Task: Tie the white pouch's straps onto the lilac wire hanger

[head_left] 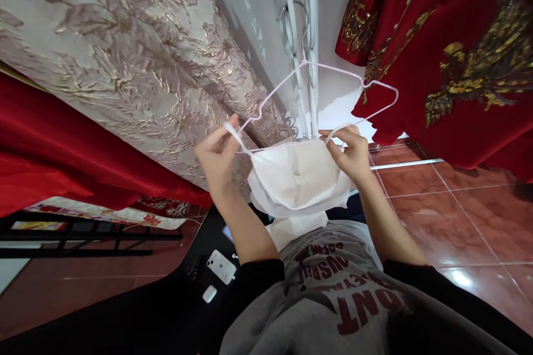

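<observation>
A thin pink hanger [328, 67] hangs in front of me by its metal hook, near white upright poles. Under its lower bar is a white garment [297, 177] with thin straps and layered, sheer edges. My left hand [220, 158], slightly blurred, pinches the left strap [232, 132] beside the hanger's left end. The right strap [336, 132] is gripped between the thumb and fingers of my right hand [352, 150], just below the hanger's right arm. Both straps are pulled up and outward, and the garment's top edge lies along the lower bar.
A pink-and-gold embossed fabric [154, 61] drapes on the left, with red cloth [83, 150] below. Red garments with gold sequins [466, 66] hang at right. A phone [221, 266] and a small white case [209, 294] lie on a black surface [175, 288]. Red tiles [449, 216] cover the floor.
</observation>
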`<state>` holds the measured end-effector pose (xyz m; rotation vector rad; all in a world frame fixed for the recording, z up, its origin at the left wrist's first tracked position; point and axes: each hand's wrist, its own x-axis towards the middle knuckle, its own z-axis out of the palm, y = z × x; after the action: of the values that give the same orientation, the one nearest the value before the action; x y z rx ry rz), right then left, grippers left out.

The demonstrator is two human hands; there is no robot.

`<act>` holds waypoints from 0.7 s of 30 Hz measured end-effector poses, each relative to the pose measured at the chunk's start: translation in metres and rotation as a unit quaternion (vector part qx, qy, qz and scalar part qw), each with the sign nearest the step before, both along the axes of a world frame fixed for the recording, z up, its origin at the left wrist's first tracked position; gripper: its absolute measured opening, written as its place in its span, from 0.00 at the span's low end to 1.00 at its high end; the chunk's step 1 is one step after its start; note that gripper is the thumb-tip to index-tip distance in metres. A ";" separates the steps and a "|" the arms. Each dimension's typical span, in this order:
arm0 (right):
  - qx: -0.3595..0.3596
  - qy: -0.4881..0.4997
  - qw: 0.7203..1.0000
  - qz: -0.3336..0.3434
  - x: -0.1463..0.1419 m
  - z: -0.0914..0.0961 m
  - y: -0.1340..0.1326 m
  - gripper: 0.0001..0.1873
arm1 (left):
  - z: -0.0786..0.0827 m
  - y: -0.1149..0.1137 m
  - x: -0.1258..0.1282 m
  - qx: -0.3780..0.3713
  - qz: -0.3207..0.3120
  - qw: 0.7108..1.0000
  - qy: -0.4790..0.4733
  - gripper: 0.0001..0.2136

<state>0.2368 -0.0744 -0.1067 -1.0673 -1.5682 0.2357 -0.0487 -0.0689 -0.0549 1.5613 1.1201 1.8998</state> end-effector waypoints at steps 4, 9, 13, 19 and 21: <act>0.005 0.009 1.000 -0.024 -0.002 -0.002 -0.002 0.12 | 0.035 0.014 0.027 -0.067 -0.072 0.994 0.056 0.08; 0.010 0.012 1.000 -0.012 0.001 -0.005 -0.002 0.10 | 0.033 0.028 0.032 -0.133 -0.014 0.991 0.027 0.17; 0.001 0.003 1.000 0.006 0.001 -0.005 -0.001 0.09 | -0.009 0.016 0.024 -0.193 0.032 0.975 -0.103 0.21; 0.004 -0.031 0.999 0.022 -0.011 0.001 -0.009 0.11 | -0.054 -0.006 0.072 -0.132 -0.084 0.960 -0.232 0.25; -0.007 -0.024 0.999 0.038 -0.009 0.003 -0.013 0.10 | -0.054 -0.008 0.086 -0.113 -0.072 0.963 -0.235 0.25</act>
<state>0.2279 -0.0877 -0.1033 -1.0310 -1.6547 0.2750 0.0374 -0.0765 -0.1086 0.9684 0.9424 1.8358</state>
